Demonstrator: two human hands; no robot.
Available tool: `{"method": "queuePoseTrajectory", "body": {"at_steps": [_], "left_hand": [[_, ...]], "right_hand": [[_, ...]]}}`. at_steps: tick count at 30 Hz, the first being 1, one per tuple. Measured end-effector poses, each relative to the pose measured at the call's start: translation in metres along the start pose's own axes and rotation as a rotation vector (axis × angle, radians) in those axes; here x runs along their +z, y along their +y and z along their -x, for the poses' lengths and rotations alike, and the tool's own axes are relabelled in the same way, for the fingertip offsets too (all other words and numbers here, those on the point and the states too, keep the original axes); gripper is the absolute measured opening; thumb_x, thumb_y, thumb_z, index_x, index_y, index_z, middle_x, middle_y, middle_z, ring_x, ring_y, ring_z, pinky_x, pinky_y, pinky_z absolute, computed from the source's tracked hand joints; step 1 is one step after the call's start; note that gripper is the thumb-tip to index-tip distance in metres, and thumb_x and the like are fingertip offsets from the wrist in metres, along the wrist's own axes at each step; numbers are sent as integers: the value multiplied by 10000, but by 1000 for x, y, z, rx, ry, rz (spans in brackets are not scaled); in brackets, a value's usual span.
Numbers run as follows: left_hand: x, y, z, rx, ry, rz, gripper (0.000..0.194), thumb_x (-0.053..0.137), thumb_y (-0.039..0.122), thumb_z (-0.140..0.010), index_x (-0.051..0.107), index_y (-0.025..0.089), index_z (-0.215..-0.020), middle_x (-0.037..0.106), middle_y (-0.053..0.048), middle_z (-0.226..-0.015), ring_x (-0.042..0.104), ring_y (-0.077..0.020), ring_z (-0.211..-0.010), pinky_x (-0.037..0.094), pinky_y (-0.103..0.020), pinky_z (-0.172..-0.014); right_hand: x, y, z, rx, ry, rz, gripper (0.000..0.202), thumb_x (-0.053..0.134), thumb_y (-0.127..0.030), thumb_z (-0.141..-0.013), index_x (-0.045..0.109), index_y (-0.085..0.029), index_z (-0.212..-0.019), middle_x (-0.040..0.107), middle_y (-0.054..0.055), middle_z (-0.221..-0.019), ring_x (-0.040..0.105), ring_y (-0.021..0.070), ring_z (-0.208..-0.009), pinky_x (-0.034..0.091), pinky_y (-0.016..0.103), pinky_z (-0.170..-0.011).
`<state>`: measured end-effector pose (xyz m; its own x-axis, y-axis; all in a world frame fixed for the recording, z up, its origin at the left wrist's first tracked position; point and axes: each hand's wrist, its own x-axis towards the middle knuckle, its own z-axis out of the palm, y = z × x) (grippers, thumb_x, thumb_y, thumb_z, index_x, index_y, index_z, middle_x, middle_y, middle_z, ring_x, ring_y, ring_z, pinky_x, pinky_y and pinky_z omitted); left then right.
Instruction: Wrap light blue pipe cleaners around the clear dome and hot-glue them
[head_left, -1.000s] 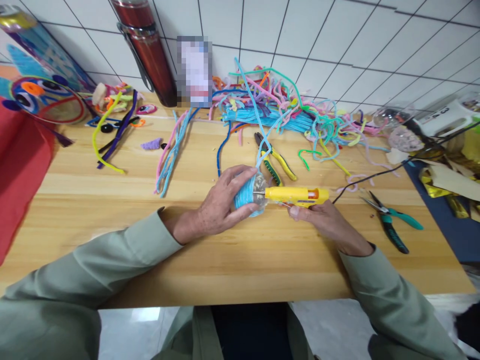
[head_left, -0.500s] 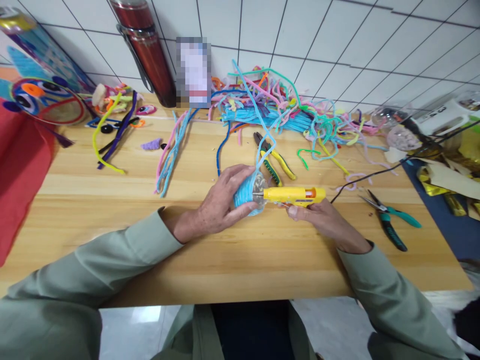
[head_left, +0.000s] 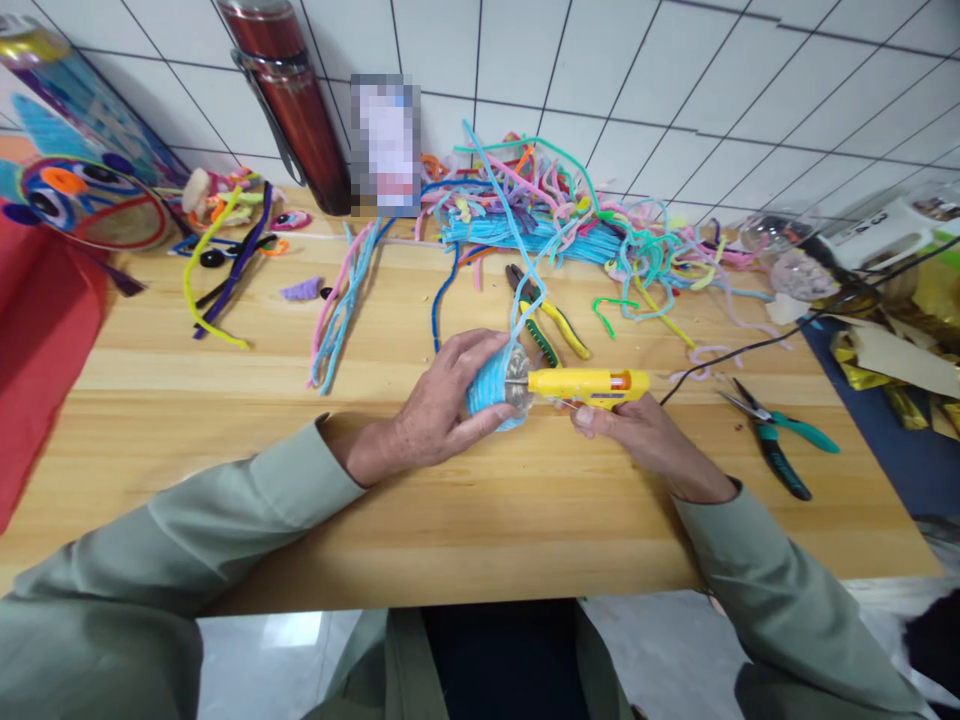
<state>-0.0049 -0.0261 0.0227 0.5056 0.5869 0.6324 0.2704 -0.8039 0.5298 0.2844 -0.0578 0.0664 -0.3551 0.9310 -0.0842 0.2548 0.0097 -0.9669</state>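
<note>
My left hand [head_left: 442, 400] is wrapped round a clear plastic bottle [head_left: 520, 376], its fingers over a band of light blue pipe cleaner [head_left: 487, 388] wound about it. Loose pipe cleaner ends rise from the bottle's far side toward the wall. In my right hand [head_left: 626, 425] is a yellow hot glue gun [head_left: 585, 384] pointing left. Its metal nozzle meets the edge of the blue winding, on or just over the bottle wall. A black cord [head_left: 735, 352] trails from the gun to the right.
Yellow-handled pliers [head_left: 551, 320] lie just beyond the bottle, and green-handled long-nose pliers [head_left: 780, 435] to the right. A heap of coloured pipe cleaners [head_left: 540, 235] runs along the tiled wall. A red thermos [head_left: 292, 110] and a blurred-out upright item [head_left: 386, 145] stand at the back left.
Both hands, the bottle and the glue gun keep nearly the same places. The gun's nozzle stays at the edge of the blue winding.
</note>
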Motion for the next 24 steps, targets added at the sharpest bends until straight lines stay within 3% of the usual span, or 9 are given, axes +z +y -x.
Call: {"method": "queuePoseTrajectory", "body": {"at_steps": [6, 10, 18, 24], "left_hand": [[2, -1, 1, -4, 7, 15, 745, 650, 459, -1085, 293, 309, -1722, 548, -184, -1572, 556, -359, -1463, 510, -639, -1222], [2, -1, 0, 13, 12, 11, 742, 650, 458, -1090, 295, 290, -1719, 550, -193, -1566, 555, -352, -1465, 514, -629, -1222], [1, -1, 0, 11, 10, 13, 730, 646, 466, -1091, 300, 298, -1712, 551, -190, -1567, 563, -352, -1461, 524, -632, -1215], [1, -1, 0, 2, 2, 18, 743, 671, 442, -1079, 307, 299, -1711, 550, -191, -1575, 561, -359, -1470, 512, -640, -1225]], "right_hand": [[2, -3, 0, 18, -54, -40, 361, 849, -579, -892, 809, -226, -949, 717, 15, -775, 701, 227, -824, 597, 366, -812], [0, -1, 1, 21, -57, -36, 366, 847, -566, -892, 824, -214, -991, 754, 29, -842, 698, 218, -827, 592, 357, -805], [-2, -1, 3, 42, -64, -18, 415, 829, -609, -900, 838, -210, -1017, 802, 62, -916, 709, 226, -832, 606, 360, -777], [0, 0, 2, 37, -28, -12, 406, 824, -618, -899, 826, -225, -1004, 764, 41, -850, 685, 222, -819, 588, 352, -747]]}}
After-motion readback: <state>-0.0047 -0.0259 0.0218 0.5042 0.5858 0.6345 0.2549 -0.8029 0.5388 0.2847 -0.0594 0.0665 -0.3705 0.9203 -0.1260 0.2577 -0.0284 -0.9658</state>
